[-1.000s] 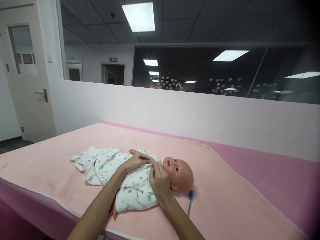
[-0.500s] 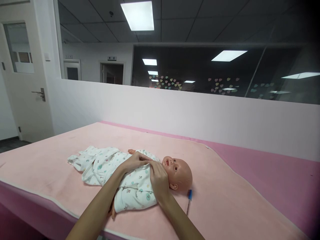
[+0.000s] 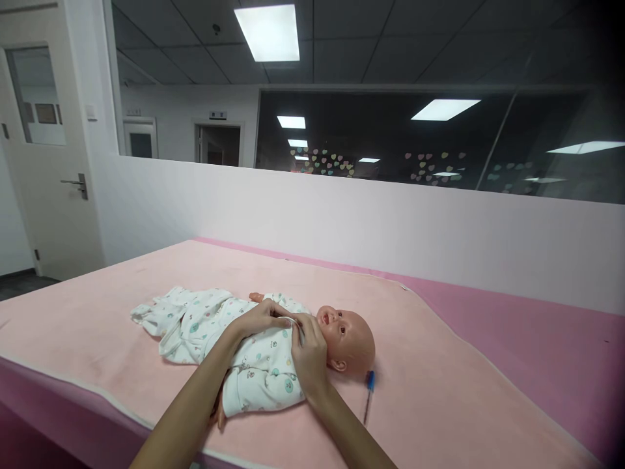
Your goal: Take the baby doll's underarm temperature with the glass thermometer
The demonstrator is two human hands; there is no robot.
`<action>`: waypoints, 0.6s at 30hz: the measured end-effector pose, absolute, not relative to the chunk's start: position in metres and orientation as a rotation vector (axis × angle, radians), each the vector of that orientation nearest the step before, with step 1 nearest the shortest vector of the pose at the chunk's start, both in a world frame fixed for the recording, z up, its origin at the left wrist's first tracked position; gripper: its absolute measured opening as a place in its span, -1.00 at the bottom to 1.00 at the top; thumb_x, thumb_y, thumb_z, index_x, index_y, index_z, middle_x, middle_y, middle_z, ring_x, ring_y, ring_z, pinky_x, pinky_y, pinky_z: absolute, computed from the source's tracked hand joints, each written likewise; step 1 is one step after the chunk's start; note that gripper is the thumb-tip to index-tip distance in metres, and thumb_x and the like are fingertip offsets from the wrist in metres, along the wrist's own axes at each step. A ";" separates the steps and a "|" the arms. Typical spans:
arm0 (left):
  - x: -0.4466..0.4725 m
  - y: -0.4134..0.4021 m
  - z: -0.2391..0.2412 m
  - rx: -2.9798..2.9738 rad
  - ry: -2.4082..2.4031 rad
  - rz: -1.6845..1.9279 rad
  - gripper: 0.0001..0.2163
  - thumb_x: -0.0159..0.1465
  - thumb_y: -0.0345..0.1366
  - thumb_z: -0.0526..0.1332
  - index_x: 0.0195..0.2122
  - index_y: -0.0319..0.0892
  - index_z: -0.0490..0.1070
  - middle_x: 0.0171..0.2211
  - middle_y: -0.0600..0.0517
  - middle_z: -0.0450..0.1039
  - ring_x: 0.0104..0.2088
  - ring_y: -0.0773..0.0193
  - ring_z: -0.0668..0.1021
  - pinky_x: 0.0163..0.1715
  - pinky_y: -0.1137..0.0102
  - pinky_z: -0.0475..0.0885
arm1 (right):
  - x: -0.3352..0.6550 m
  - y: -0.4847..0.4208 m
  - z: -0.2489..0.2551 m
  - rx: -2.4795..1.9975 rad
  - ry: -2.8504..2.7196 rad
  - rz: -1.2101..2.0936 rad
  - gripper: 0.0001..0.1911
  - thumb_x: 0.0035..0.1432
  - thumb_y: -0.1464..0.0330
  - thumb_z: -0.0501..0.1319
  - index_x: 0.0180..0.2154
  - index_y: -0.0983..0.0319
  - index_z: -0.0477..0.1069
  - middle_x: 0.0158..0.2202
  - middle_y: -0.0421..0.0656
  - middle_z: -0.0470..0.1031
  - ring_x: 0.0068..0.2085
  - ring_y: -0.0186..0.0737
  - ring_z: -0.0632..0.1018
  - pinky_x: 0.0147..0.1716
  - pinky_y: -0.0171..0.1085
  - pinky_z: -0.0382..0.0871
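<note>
A baby doll (image 3: 352, 339) lies on its back on a pink pad, its head toward the right. It wears white baby clothes (image 3: 266, 365) printed with small coloured figures. My left hand (image 3: 263, 317) pinches the edge of the top at the doll's chest. Close against it, my right hand (image 3: 309, 342) also pinches the cloth, just below the doll's chin. The fingertips of both hands nearly meet, and a bit of raised cloth edge shows between them. Any fastener there is hidden by my fingers.
A pen with a blue cap (image 3: 370, 384) lies beside the doll's head, near my right forearm. The pink pad (image 3: 439, 391) covers most of the table. Behind it stands a white half wall (image 3: 342, 221) with glass above. A door (image 3: 53, 169) is at the left.
My fingers have shifted slightly at the chest, and more of the raised cloth edge shows between them. The doll and the pen lie as before.
</note>
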State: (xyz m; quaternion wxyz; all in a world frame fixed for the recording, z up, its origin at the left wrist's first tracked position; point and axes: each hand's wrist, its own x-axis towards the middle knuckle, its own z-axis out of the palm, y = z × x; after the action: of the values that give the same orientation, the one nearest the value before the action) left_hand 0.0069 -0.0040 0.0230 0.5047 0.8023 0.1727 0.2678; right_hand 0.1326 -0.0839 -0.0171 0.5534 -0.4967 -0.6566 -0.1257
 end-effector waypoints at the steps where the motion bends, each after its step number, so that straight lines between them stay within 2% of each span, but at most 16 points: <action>1: 0.007 -0.003 0.022 1.933 0.409 0.647 -0.70 0.03 -0.21 0.23 -0.22 -0.21 0.50 -0.44 0.03 0.52 -0.38 0.28 0.46 -0.35 0.46 0.30 | 0.133 -0.083 -0.018 -1.161 -1.538 -0.285 -0.79 0.16 0.48 -0.06 -0.27 0.22 0.32 -0.31 -0.14 0.39 -0.25 -0.27 0.40 -0.21 -0.24 0.31; 8: 0.008 0.001 0.019 1.943 0.415 0.675 -0.71 0.05 -0.20 0.21 -0.24 -0.23 0.49 -0.37 -0.01 0.51 -0.28 0.24 0.46 -0.25 0.43 0.30 | 0.132 -0.082 -0.019 -1.139 -1.515 -0.233 -0.78 0.17 0.49 -0.07 -0.26 0.21 0.31 -0.31 -0.15 0.38 -0.23 -0.27 0.38 -0.21 -0.24 0.30; 15: 0.009 0.000 0.018 1.943 0.403 0.682 -0.75 0.07 -0.21 0.20 -0.26 -0.22 0.46 -0.40 0.02 0.45 -0.32 0.30 0.43 -0.29 0.45 0.28 | 0.133 -0.080 -0.023 -1.135 -1.465 -0.271 -0.74 0.16 0.51 -0.08 -0.23 0.22 0.33 -0.21 -0.10 0.30 -0.12 -0.24 0.33 -0.11 -0.19 0.27; 18: 0.009 -0.001 0.018 1.950 0.418 0.677 -0.76 0.08 -0.22 0.19 -0.26 -0.20 0.45 -0.35 0.02 0.43 -0.29 0.30 0.42 -0.26 0.45 0.27 | 0.133 -0.079 -0.024 -1.137 -1.460 -0.270 -0.74 0.15 0.51 -0.08 -0.26 0.22 0.34 -0.21 -0.10 0.29 -0.12 -0.23 0.33 -0.12 -0.18 0.27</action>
State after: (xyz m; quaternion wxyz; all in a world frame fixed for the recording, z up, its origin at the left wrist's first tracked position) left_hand 0.0092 -0.0005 0.0182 0.4951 0.8044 0.1727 0.2792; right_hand 0.1335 -0.0787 -0.0239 0.5938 -0.4890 -0.6283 -0.1163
